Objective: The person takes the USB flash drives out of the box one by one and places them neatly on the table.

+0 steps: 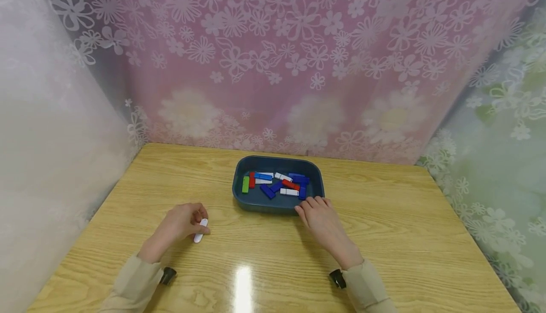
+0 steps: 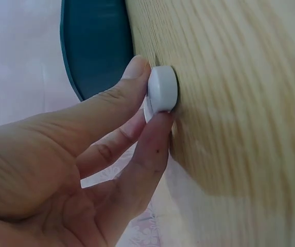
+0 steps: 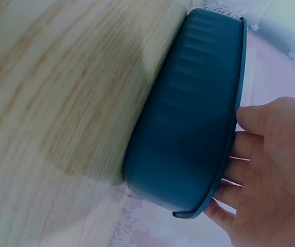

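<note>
Between thumb and fingers my left hand (image 1: 181,223) pinches a small white oblong piece (image 1: 198,238) at the table, left of the bin; in the left wrist view the hand (image 2: 101,139) grips that white piece (image 2: 164,88) by its edges. My right hand (image 1: 322,220) rests on the near right corner of a dark teal bin (image 1: 264,207), fingers over its rim. The right wrist view shows the hand (image 3: 276,164) with thumb and fingers at the rim of the bin (image 3: 188,108). Inside lie several blue, white, red and green pieces, among them a green one (image 1: 245,184).
The wooden table (image 1: 384,237) extends around the bin and both hands. A floral pink curtain (image 1: 273,67) hangs behind its far edge, with pale curtains at the left (image 1: 55,114) and right (image 1: 507,138).
</note>
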Demonstrator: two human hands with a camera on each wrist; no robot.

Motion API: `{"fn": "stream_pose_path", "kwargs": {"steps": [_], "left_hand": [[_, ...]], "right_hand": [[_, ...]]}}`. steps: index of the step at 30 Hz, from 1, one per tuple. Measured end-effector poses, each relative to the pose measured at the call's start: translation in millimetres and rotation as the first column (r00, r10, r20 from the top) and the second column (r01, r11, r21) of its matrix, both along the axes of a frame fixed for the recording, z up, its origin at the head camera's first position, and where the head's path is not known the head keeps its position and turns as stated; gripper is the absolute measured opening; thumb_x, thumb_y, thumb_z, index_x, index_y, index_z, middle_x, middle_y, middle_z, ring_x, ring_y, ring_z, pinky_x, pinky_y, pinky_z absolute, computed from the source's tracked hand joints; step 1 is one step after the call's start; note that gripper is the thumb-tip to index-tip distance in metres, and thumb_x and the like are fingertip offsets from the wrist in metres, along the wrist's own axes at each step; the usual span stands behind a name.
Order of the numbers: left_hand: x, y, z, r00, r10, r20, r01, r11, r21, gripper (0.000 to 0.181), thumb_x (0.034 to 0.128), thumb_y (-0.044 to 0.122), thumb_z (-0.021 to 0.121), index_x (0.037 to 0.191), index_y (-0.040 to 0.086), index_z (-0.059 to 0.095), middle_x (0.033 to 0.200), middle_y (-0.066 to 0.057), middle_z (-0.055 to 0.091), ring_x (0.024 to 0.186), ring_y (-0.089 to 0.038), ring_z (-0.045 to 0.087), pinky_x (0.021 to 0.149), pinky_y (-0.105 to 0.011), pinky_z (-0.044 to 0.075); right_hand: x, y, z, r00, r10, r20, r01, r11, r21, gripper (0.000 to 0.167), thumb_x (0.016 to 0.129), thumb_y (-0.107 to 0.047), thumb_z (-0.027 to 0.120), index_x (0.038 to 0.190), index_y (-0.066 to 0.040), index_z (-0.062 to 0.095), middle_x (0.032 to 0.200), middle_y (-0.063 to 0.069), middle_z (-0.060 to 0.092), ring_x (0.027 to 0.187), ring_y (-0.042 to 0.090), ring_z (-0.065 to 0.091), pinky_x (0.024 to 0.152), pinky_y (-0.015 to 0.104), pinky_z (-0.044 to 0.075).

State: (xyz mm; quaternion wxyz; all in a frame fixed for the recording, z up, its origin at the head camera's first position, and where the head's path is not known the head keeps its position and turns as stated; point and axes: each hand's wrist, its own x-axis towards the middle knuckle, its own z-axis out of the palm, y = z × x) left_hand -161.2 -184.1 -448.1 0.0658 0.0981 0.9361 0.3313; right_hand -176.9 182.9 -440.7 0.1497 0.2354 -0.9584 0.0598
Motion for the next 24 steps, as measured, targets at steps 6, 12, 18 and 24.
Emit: {"fn": "stream_pose_path", "kwargs": {"steps": [6,12,18,24], "left_hand": [[2.9,1.2,2.7,1.0,-0.008,-0.011,0.008,1.0,0.019,0.027,0.0794,0.019,0.087,0.092,0.007,0.067,0.078,0.001,0.059,0.062,-0.01,0.054,0.057,-0.025,0.046],[3.6,1.7,2.3,1.0,-0.007,-0.014,0.007,1.0,0.019,0.024,0.0812,0.018,0.086,0.092,0.007,0.067,0.078,0.001,0.059,0.061,-0.009,0.056,0.056,-0.026,0.048],[-2.3,2.6,2.8,0.995,0.009,-0.097,-0.012,0.999,-0.033,0.01,0.0914,0.016,0.076,0.093,0.007,0.07,0.083,0.001,0.068,0.07,-0.011,0.061,0.06,-0.029,0.049],[-10.1,8.4,8.3,0.962,0.061,-0.268,-0.074,0.996,-0.039,0.007,0.0971,0.011,0.068,0.095,0.006,0.072,0.09,-0.006,0.073,0.076,-0.02,0.069,0.063,-0.034,0.054]], "right_hand": [[-0.6,1,-0.3,1.0,-0.003,-0.013,0.003,1.0,0.002,0.023,0.103,-0.024,0.061,0.091,-0.006,0.069,0.089,0.005,0.066,0.088,0.028,0.059,0.093,0.049,0.047],[-0.4,1,-0.5,1.0,-0.002,-0.014,0.002,1.0,0.007,0.022,0.102,-0.024,0.061,0.091,-0.007,0.069,0.089,0.005,0.066,0.088,0.028,0.059,0.092,0.049,0.048],[0.5,0,-0.4,1.0,-0.006,-0.003,0.006,1.0,0.009,0.023,0.103,-0.024,0.061,0.091,-0.007,0.069,0.089,0.005,0.066,0.089,0.028,0.06,0.093,0.048,0.047],[1.5,0,0.4,1.0,0.002,-0.024,-0.002,1.0,0.004,0.023,0.103,-0.024,0.061,0.089,-0.007,0.068,0.087,0.004,0.065,0.087,0.027,0.059,0.092,0.048,0.047]]}}
